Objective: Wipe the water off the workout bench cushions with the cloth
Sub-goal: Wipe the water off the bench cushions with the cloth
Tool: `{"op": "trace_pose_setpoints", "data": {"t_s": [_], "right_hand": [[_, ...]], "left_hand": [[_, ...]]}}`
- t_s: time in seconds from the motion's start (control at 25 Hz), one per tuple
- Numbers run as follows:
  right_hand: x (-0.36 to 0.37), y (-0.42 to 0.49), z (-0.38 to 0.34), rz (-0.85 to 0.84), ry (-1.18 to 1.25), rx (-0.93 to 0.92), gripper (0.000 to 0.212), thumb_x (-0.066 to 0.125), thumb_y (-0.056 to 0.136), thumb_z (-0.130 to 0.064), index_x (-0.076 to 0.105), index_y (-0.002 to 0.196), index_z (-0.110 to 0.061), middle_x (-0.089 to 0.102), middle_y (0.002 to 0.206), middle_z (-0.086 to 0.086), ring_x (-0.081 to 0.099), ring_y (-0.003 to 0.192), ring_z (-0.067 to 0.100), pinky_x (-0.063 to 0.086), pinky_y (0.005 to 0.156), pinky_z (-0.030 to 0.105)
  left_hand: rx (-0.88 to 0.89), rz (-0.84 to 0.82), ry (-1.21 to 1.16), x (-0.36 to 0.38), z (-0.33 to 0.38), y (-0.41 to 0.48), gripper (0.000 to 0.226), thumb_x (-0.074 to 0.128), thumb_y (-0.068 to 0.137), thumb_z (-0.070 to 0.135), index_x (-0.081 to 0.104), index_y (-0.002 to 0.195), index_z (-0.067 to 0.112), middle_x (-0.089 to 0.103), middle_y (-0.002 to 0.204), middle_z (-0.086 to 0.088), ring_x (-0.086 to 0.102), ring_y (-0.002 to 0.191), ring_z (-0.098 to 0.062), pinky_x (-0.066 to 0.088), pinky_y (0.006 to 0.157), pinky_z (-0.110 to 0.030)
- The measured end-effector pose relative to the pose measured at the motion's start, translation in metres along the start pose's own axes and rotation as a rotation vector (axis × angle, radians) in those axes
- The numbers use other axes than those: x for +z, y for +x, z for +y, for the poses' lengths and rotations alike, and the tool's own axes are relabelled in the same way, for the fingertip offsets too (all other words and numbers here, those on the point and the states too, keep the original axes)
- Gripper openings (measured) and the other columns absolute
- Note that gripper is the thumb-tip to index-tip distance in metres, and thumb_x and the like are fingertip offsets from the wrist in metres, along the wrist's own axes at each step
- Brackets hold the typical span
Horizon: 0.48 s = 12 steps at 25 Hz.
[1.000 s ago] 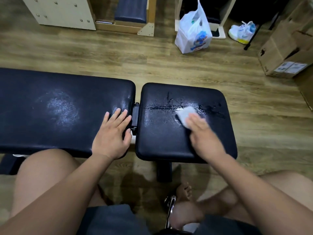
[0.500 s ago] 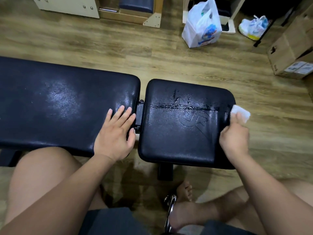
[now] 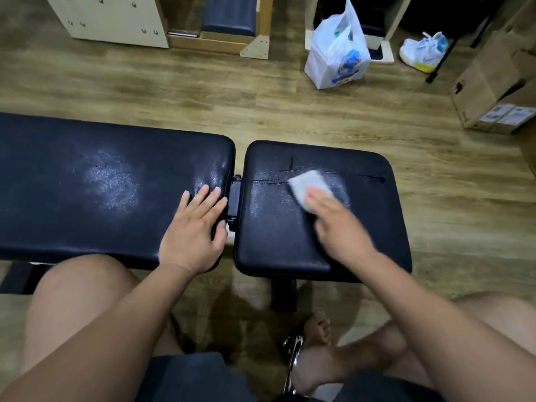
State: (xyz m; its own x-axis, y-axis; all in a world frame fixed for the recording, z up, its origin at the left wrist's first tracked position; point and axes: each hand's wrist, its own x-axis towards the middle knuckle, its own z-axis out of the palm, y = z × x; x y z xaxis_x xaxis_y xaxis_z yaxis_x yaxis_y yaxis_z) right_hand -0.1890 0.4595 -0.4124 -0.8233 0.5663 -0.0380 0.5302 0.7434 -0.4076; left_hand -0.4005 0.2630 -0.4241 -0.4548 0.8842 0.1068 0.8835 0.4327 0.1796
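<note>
Two dark cushions lie end to end: a long cushion on the left and a short cushion on the right, with a black hinge in the gap between them. On the wood floor beyond the far edges are one white plastic bag, a white shoe, at least two cardboard boxes and a pale cabinet. A bare foot rests under the near edge.

There is one cloth, pale and folded. It lies on the far half of the short cushion, about midway between its left and right edges, on a dark wet line. The right hand presses it down with straight fingers held together; the hand is blurred. Its forearm hides part of the near right corner. The left hand lies flat on the right end of the long cushion, fingers slightly spread, their tips just beside the hinge.

Half a second earlier the cloth was at the short cushion's right edge; it has come back toward the middle. The left hand has not shifted.
</note>
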Motion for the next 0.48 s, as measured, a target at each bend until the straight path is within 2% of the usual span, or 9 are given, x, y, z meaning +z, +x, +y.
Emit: {"op": "trace_pose_setpoints", "data": {"t_s": [0.12,0.24,0.36,0.48], "right_hand": [[-0.043,-0.015,0.067,0.173,0.014,0.308,0.05,0.047,0.084,0.011,0.059,0.129,-0.006,0.051,0.142,0.011,0.049,0.132,0.027,0.029,0.114,0.03],[-0.056,0.016,0.066,0.288,0.016,0.49,0.042,0.043,0.088,0.007,0.061,0.125,-0.002,0.058,0.132,0.02,0.056,0.122,0.034,0.037,0.106,0.034],[-0.025,0.061,0.01,0.302,0.033,0.442,0.046,0.04,0.086,0.004,0.058,0.128,0.001,0.05,0.141,0.02,0.046,0.132,0.031,0.026,0.113,0.028],[0.025,0.09,-0.079,0.124,0.115,0.149,0.053,0.039,0.084,0.001,0.053,0.135,-0.004,0.042,0.148,0.016,0.036,0.14,0.028,0.02,0.118,0.027]], "left_hand": [[0.004,0.003,0.002,0.002,-0.001,-0.001,0.055,0.033,0.091,0.033,0.053,0.137,0.009,0.044,0.149,-0.006,0.031,0.143,-0.025,0.017,0.119,-0.049],[0.008,0.016,-0.017,0.004,-0.001,-0.001,0.054,0.036,0.091,0.032,0.053,0.136,0.01,0.044,0.149,-0.006,0.031,0.143,-0.025,0.017,0.119,-0.049],[0.007,0.017,-0.017,0.004,-0.002,0.0,0.053,0.036,0.091,0.032,0.054,0.136,0.01,0.044,0.149,-0.006,0.031,0.143,-0.024,0.018,0.119,-0.049],[0.005,0.016,-0.022,0.003,-0.002,-0.001,0.053,0.036,0.091,0.032,0.053,0.137,0.011,0.043,0.149,-0.005,0.031,0.143,-0.023,0.018,0.119,-0.048]]}}
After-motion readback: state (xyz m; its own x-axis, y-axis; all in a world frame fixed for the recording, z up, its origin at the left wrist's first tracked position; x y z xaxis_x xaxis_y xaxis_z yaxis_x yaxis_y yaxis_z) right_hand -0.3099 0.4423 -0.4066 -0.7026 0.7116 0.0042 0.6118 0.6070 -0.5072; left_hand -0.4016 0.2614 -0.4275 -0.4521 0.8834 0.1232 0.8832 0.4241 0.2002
